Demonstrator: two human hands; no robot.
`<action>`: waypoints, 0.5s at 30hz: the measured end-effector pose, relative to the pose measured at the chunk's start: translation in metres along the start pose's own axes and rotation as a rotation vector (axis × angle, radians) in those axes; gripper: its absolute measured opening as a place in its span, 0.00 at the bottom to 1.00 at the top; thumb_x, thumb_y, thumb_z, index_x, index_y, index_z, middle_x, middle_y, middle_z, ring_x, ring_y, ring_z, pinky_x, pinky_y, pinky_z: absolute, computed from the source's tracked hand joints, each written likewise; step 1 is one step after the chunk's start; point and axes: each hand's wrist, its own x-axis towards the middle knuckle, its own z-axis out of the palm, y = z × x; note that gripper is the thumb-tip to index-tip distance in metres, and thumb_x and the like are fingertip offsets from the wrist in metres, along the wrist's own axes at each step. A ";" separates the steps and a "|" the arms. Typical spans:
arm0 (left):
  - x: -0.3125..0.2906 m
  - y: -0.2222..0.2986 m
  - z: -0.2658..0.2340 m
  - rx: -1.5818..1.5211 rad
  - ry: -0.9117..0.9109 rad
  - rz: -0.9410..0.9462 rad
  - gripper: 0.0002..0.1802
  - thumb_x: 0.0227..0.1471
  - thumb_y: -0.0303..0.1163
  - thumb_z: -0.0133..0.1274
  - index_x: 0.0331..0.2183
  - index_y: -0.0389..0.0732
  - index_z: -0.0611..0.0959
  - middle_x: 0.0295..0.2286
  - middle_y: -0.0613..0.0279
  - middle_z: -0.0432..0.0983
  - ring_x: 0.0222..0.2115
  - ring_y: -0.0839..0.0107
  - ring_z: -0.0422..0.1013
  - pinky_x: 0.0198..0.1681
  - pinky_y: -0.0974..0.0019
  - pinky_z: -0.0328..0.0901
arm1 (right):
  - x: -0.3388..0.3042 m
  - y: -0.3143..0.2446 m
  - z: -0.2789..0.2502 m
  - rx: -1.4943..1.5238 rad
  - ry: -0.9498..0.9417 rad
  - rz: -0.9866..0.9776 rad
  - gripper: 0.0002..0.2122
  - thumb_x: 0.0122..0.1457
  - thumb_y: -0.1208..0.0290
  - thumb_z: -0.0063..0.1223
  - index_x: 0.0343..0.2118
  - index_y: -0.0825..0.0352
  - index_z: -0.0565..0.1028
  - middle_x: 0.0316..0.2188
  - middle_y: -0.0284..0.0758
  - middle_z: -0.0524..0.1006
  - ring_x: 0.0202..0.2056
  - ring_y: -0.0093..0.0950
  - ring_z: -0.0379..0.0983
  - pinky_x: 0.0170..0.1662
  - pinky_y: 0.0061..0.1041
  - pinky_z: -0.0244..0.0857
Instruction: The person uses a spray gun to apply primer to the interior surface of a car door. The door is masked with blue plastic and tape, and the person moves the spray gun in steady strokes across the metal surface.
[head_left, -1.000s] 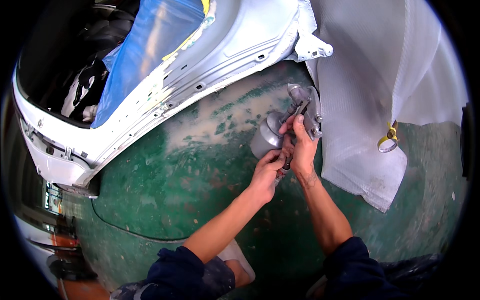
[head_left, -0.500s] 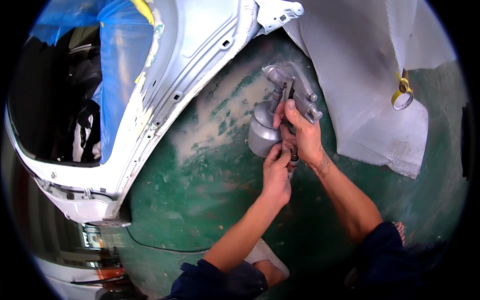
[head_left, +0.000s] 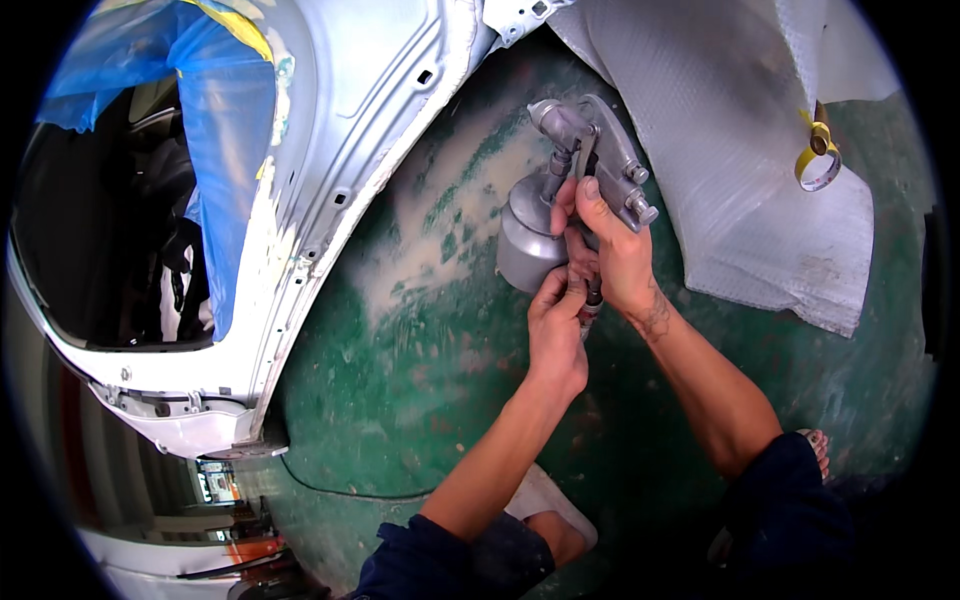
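Note:
A metal spray gun (head_left: 612, 160) with a round silver cup (head_left: 530, 245) under its front is held above the floor. My right hand (head_left: 625, 260) is wrapped round its grip, with the thumb along the back of the handle. Just below, my left hand (head_left: 560, 325) has its fingers closed at the bottom of the grip, around the air hose coupling (head_left: 592, 305). The cup hangs tilted to the left of both hands. Part of the handle and the trigger is hidden behind my fingers.
At the left stands a white car body (head_left: 330, 200) with blue plastic sheeting (head_left: 225, 200) over its opening. A grey padded sheet (head_left: 730, 200) hangs and lies at the right, with a yellow tape roll (head_left: 818, 165) by it. A dark hose (head_left: 350, 494) crosses the green floor (head_left: 400, 400).
The view has turned a little, shifting the car body and the grey sheet in the picture. Both hands keep their hold, and the spray gun sits slightly higher in view.

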 end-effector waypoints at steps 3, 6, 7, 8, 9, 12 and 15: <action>-0.001 -0.005 -0.006 -0.013 -0.009 0.004 0.06 0.64 0.31 0.49 0.38 0.42 0.79 0.31 0.72 0.73 0.31 0.81 0.65 0.35 0.73 0.58 | -0.002 0.002 0.002 -0.017 -0.015 0.049 0.17 0.67 0.54 0.46 0.35 0.66 0.72 0.25 0.33 0.73 0.15 0.15 0.55 0.17 0.15 0.45; 0.001 -0.015 -0.012 -0.060 -0.037 -0.006 0.08 0.64 0.33 0.49 0.42 0.42 0.78 0.34 0.71 0.75 0.34 0.79 0.68 0.38 0.73 0.61 | -0.002 0.008 -0.001 -0.055 0.001 -0.010 0.17 0.66 0.54 0.46 0.35 0.66 0.72 0.25 0.33 0.73 0.15 0.14 0.55 0.17 0.15 0.45; 0.000 -0.016 -0.012 -0.062 -0.019 -0.018 0.07 0.64 0.33 0.49 0.41 0.42 0.78 0.34 0.71 0.75 0.33 0.80 0.68 0.38 0.73 0.61 | -0.006 0.004 -0.002 -0.015 -0.025 0.067 0.16 0.66 0.54 0.47 0.36 0.66 0.72 0.25 0.33 0.73 0.15 0.14 0.55 0.17 0.15 0.45; -0.001 -0.017 -0.011 -0.068 -0.005 -0.032 0.07 0.65 0.33 0.48 0.41 0.43 0.78 0.33 0.71 0.74 0.33 0.80 0.67 0.37 0.74 0.61 | -0.006 0.004 -0.003 0.007 -0.039 0.097 0.16 0.67 0.54 0.46 0.36 0.66 0.72 0.25 0.33 0.73 0.15 0.13 0.55 0.17 0.15 0.45; -0.002 -0.017 -0.012 -0.044 0.004 -0.005 0.07 0.65 0.33 0.48 0.41 0.43 0.78 0.33 0.72 0.74 0.33 0.80 0.67 0.36 0.74 0.60 | -0.005 0.005 0.000 -0.003 -0.030 0.079 0.16 0.66 0.55 0.47 0.35 0.66 0.72 0.25 0.33 0.73 0.15 0.13 0.55 0.17 0.16 0.45; -0.006 -0.016 -0.016 -0.025 0.057 0.054 0.07 0.65 0.33 0.46 0.42 0.43 0.77 0.33 0.72 0.73 0.32 0.80 0.67 0.35 0.74 0.59 | -0.001 0.013 0.011 -0.054 -0.063 0.068 0.15 0.66 0.56 0.49 0.32 0.65 0.73 0.23 0.31 0.73 0.15 0.13 0.55 0.17 0.16 0.45; -0.017 -0.008 -0.009 -0.145 0.170 0.096 0.07 0.66 0.32 0.45 0.42 0.44 0.76 0.32 0.73 0.70 0.31 0.81 0.64 0.35 0.73 0.58 | 0.005 0.014 0.032 -0.160 -0.230 0.202 0.15 0.63 0.57 0.53 0.29 0.65 0.74 0.20 0.27 0.72 0.19 0.14 0.60 0.21 0.19 0.51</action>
